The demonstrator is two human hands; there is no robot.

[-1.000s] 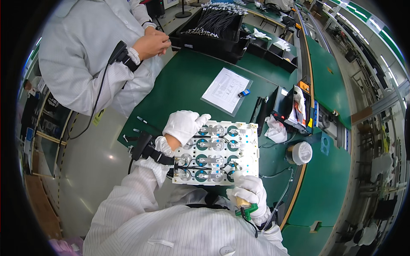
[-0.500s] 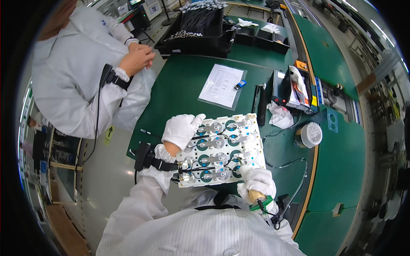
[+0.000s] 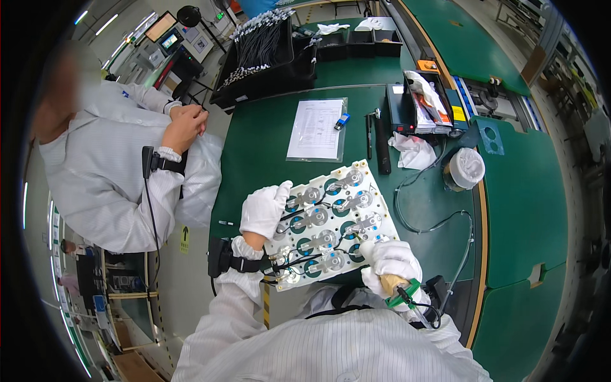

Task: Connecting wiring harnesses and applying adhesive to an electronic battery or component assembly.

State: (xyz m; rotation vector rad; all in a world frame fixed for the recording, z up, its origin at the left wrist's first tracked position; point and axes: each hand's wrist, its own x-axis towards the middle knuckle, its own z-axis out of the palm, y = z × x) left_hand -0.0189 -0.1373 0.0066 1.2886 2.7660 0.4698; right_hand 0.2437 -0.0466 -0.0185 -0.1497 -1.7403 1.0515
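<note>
A white panel (image 3: 384, 224) carries rows of clear round parts with metal arms, blue dots and black wires. It lies tilted at the table's near edge. My left hand (image 3: 264, 210), in a white glove, is closed on the panel's left edge with the thumb side up. At the panel's lower right corner, my right hand (image 3: 391, 260), also gloved, has its fingers curled together above the surface; whatever they pinch is hidden. A green wrist strap (image 3: 406, 294) with a black cable is on that wrist. The black cables (image 3: 287, 261) of the panel gather near my left wrist.
Beyond the panel lie a sleeved paper sheet (image 3: 315, 130), a blue marker-like object (image 3: 342, 121) and a black tool (image 3: 382, 143). To the right are crumpled tissue (image 3: 414, 151), a lined jar (image 3: 464, 169) and a clear hose (image 3: 407, 219). A co-worker's clasped hands (image 3: 184, 127) are at left.
The panel has turned counterclockwise, its right side now farther up. Both hands stay at its edges. My view has shifted, so the table items appear moved.
</note>
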